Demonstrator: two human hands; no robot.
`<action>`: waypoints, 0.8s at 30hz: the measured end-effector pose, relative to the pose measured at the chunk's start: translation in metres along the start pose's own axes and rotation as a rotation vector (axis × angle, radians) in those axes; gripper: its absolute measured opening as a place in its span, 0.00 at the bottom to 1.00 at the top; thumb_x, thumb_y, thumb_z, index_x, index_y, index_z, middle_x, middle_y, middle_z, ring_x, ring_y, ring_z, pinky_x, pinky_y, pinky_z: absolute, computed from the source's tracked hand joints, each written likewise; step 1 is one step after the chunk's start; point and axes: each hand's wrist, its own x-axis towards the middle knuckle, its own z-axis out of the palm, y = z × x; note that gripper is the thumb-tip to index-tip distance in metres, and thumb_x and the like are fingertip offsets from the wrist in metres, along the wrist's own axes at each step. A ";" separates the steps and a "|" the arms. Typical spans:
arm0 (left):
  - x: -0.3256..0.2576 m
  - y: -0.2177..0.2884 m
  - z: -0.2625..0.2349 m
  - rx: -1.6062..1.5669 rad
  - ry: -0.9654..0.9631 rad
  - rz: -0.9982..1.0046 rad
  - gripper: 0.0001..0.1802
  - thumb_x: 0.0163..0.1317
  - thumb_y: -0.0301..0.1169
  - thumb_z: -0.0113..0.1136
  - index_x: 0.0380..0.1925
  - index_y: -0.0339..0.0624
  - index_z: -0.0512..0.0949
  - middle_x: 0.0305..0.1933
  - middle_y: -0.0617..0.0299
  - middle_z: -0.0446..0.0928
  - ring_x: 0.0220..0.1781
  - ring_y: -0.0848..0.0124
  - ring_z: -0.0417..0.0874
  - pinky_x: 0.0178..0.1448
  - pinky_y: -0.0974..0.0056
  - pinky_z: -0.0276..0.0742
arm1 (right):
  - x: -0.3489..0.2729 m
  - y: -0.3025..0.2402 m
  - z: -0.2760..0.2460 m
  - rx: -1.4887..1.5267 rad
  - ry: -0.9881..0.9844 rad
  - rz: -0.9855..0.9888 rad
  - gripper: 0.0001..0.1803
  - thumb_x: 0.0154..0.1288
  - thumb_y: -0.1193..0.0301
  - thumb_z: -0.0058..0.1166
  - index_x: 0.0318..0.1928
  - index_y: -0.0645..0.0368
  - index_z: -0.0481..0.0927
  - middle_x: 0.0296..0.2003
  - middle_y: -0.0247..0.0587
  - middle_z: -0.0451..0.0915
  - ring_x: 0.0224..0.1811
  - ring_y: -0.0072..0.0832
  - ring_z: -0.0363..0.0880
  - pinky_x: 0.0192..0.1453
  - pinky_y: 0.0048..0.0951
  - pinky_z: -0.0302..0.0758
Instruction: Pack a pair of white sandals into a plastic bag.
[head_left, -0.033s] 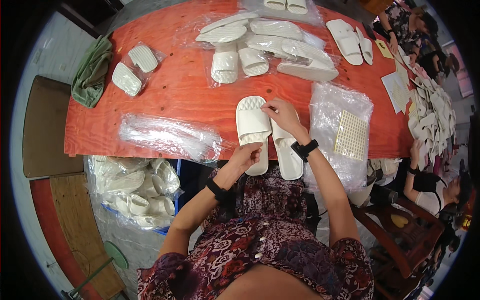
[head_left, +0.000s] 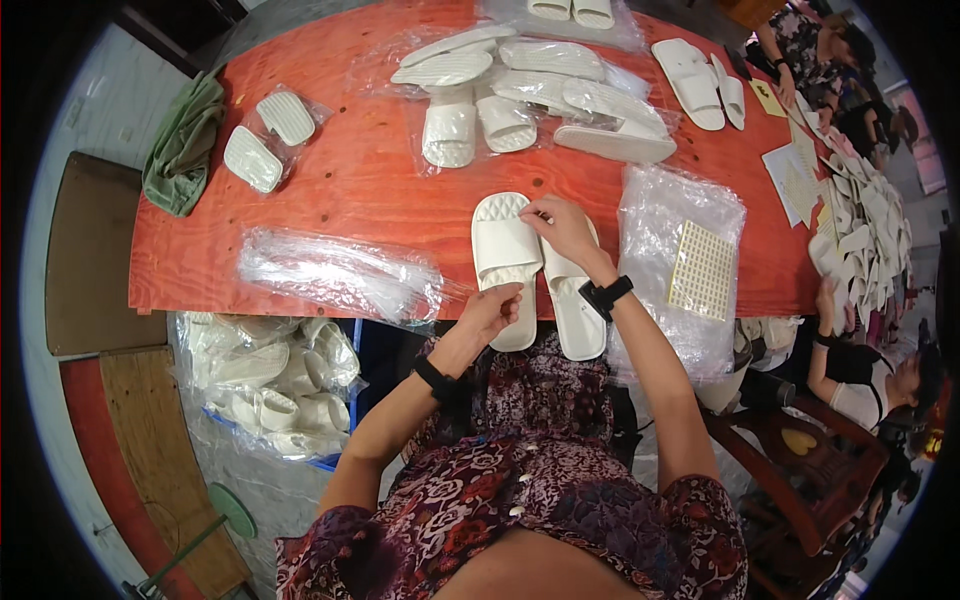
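Your two white slippers (head_left: 510,262) lie side by side at the near edge of the red tabletop (head_left: 330,190), long axes running away from you. Your left hand (head_left: 492,308) pinches the heel end of the left slipper; your right hand (head_left: 562,228) presses closed fingers on the toe end, nearer the second slipper (head_left: 575,310). Clear plastic bags (head_left: 340,272) lie left; a sticker sheet (head_left: 700,270) lies right. Bagged slippers (head_left: 520,95) crowd the far side.

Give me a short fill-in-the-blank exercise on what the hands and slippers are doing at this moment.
1. The left hand grips the heel end of a white ____.
2. The right hand rests on the second slipper, a black ____ on its wrist.
3. The sheet of stickers lies on a clear plastic ____.

Missing: slipper; watch; bag
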 end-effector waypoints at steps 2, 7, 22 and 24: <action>0.008 -0.003 -0.001 -0.042 0.056 0.036 0.07 0.62 0.29 0.60 0.38 0.37 0.79 0.28 0.66 0.75 0.27 0.78 0.73 0.32 0.73 0.72 | 0.006 0.008 0.008 -0.023 0.011 -0.023 0.09 0.59 0.67 0.58 0.34 0.60 0.83 0.31 0.45 0.82 0.34 0.36 0.81 0.40 0.34 0.75; 0.027 -0.008 -0.003 -0.124 0.064 0.199 0.05 0.63 0.27 0.60 0.34 0.36 0.79 0.30 0.63 0.78 0.28 0.76 0.76 0.33 0.70 0.74 | 0.007 0.020 0.019 -0.096 -0.095 0.069 0.08 0.60 0.70 0.58 0.36 0.61 0.84 0.32 0.43 0.83 0.33 0.30 0.81 0.39 0.30 0.76; 0.044 0.005 0.003 -0.802 -0.274 0.086 0.20 0.60 0.19 0.51 0.55 0.37 0.67 0.53 0.54 0.73 0.56 0.60 0.75 0.61 0.55 0.71 | 0.008 0.031 0.021 0.104 -0.222 0.129 0.10 0.57 0.66 0.58 0.34 0.59 0.84 0.31 0.44 0.83 0.33 0.35 0.82 0.39 0.32 0.76; 0.049 0.004 -0.001 -0.764 -0.287 0.108 0.22 0.61 0.18 0.51 0.56 0.38 0.66 0.55 0.54 0.72 0.57 0.59 0.74 0.61 0.54 0.70 | 0.010 0.029 0.022 0.072 -0.240 0.137 0.09 0.58 0.68 0.59 0.35 0.62 0.83 0.31 0.41 0.83 0.33 0.30 0.81 0.39 0.29 0.75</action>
